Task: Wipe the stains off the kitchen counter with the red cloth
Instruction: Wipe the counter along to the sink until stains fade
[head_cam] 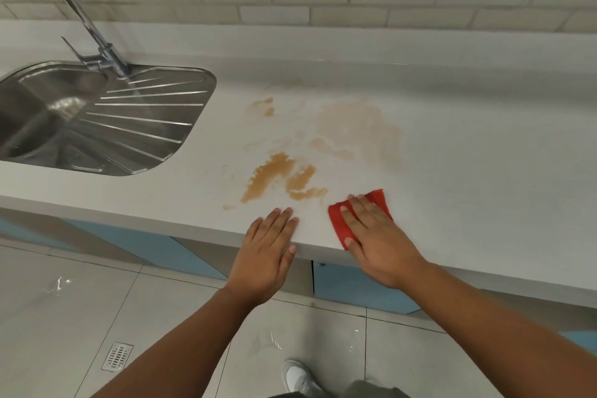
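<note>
White counter (452, 152) bears brown stains (277, 176). Right hand (376, 237) presses the red cloth (339, 223) flat-fingered; left hand (269, 252) rests open. Light pressure could merely smear them wider

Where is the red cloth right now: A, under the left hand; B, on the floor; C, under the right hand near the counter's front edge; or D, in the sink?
C: the cloth lies flat under the right hand at the front edge of the counter, just right of the brown stains, while the left hand rests bare on the counter.
</note>
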Motion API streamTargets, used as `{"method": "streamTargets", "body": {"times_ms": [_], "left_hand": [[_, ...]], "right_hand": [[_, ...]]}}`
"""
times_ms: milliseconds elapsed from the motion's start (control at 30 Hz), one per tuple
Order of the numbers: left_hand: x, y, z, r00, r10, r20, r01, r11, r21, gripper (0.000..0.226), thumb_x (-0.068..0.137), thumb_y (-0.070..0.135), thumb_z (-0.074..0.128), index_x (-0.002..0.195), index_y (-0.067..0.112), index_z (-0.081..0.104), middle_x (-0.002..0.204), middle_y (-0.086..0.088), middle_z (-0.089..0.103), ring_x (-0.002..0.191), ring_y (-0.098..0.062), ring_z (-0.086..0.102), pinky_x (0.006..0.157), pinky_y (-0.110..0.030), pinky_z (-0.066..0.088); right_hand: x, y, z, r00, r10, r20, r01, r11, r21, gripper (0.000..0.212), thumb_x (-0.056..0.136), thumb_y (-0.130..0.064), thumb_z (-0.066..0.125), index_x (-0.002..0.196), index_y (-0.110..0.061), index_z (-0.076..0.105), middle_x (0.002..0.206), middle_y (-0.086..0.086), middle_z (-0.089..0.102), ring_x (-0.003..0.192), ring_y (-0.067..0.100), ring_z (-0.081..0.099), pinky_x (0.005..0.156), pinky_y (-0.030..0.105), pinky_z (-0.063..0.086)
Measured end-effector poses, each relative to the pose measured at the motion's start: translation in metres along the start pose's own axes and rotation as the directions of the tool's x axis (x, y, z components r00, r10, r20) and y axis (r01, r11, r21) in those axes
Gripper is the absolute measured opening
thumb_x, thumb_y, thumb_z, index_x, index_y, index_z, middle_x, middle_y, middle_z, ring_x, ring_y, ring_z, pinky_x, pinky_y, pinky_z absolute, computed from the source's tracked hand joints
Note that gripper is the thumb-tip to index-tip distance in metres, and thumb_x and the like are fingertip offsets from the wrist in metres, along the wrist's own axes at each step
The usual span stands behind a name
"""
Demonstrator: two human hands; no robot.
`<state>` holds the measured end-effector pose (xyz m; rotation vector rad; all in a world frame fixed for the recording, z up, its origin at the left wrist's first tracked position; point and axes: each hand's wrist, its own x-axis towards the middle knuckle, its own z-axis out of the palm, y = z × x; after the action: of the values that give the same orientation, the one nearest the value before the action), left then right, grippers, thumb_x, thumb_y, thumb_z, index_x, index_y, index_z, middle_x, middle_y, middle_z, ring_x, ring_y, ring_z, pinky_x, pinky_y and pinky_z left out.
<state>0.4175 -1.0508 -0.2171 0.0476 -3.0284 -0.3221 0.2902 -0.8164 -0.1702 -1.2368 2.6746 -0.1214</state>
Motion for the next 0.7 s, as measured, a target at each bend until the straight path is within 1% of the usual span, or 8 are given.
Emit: {"method": "streamTargets", "body": {"times_ms": [100,200,333,400,467,533,600,700], "left_hand": [[0.0,0.003,0.001,1.0,-0.007,-0.003,0.007,1.0,-0.006,0.053,0.106,0.037,0.028,0.156,0.021,0.02,0.164,0.006,0.01,0.151,-0.011,0.001,0.122,-0.042,0.01],[0.0,0.01,0.003,0.999,-0.037,0.002,0.037,0.999,0.005,0.055,0.106,0.04,0.027,0.156,0.02,0.019,0.165,0.005,0.009,0.151,-0.013,0.0,0.122,-0.044,0.01],[-0.001,0.016,0.002,0.997,-0.072,0.022,0.071,0.997,0.024,0.06,0.105,0.047,0.021,0.157,0.02,0.015,0.165,0.004,0.005,0.151,-0.012,-0.004,0.123,-0.043,0.005],[0.0,0.016,0.0,0.996,-0.077,0.035,0.077,0.997,0.016,0.061,0.104,0.05,0.017,0.157,0.021,0.013,0.165,0.006,0.004,0.151,-0.011,-0.006,0.123,-0.043,0.004],[-0.001,0.018,-0.003,0.995,-0.084,0.051,0.084,0.996,0.012,0.062,0.103,0.052,0.014,0.157,0.022,0.012,0.165,0.007,0.003,0.151,-0.009,-0.007,0.123,-0.042,0.003],[-0.001,0.018,-0.005,0.993,-0.095,0.072,0.094,0.995,0.021,0.063,0.103,0.054,0.013,0.157,0.023,0.01,0.165,0.007,0.002,0.15,-0.007,-0.009,0.123,-0.042,0.002],[-0.002,0.019,-0.007,0.992,-0.097,0.082,0.096,0.995,0.019,0.063,0.102,0.054,0.012,0.157,0.024,0.009,0.165,0.008,0.0,0.15,-0.006,-0.011,0.123,-0.041,0.001],[-0.002,0.02,-0.008,0.993,-0.092,0.079,0.092,0.996,0.007,0.064,0.102,0.054,0.012,0.157,0.024,0.01,0.164,0.009,0.0,0.15,-0.006,-0.01,0.123,-0.042,0.002]], "right_hand": [[-0.032,0.044,-0.003,0.995,0.088,-0.045,-0.088,0.996,0.002,0.072,0.095,-0.054,0.016,0.155,-0.014,0.018,0.163,0.007,0.01,0.149,0.022,0.008,0.119,0.034,0.001],[-0.038,0.09,-0.007,0.97,0.242,-0.034,-0.243,0.97,-0.021,0.071,0.097,-0.054,0.014,0.155,-0.014,0.01,0.163,0.006,0.004,0.15,0.022,0.003,0.12,0.036,0.003],[-0.001,0.078,-0.007,0.933,0.351,-0.076,-0.352,0.936,-0.012,0.066,0.1,-0.043,0.026,0.154,-0.007,0.011,0.162,0.016,0.008,0.149,0.032,0.006,0.122,0.043,0.005],[0.018,0.048,-0.006,0.946,0.312,-0.086,-0.312,0.95,0.013,0.065,0.1,-0.04,0.029,0.154,-0.007,0.013,0.162,0.016,0.009,0.148,0.034,0.008,0.121,0.045,0.008],[0.018,0.018,-0.001,0.986,0.155,-0.066,-0.157,0.987,-0.017,0.063,0.101,-0.038,0.028,0.154,-0.008,0.013,0.162,0.013,0.008,0.148,0.034,0.006,0.121,0.047,0.009],[0.004,0.004,0.006,0.999,-0.015,-0.035,0.013,0.997,-0.075,0.062,0.101,-0.039,0.023,0.155,-0.011,0.012,0.163,0.007,0.007,0.149,0.032,0.004,0.121,0.046,0.008],[-0.013,0.014,0.006,0.994,-0.109,-0.025,0.107,0.992,-0.068,0.061,0.101,-0.04,0.023,0.155,-0.015,0.012,0.163,0.002,0.007,0.15,0.027,0.002,0.122,0.042,0.003],[-0.037,0.048,0.007,0.988,-0.155,-0.024,0.153,0.986,-0.059,0.059,0.102,-0.044,0.025,0.155,-0.022,0.014,0.163,-0.004,0.007,0.15,0.022,0.002,0.122,0.04,0.003]]}}
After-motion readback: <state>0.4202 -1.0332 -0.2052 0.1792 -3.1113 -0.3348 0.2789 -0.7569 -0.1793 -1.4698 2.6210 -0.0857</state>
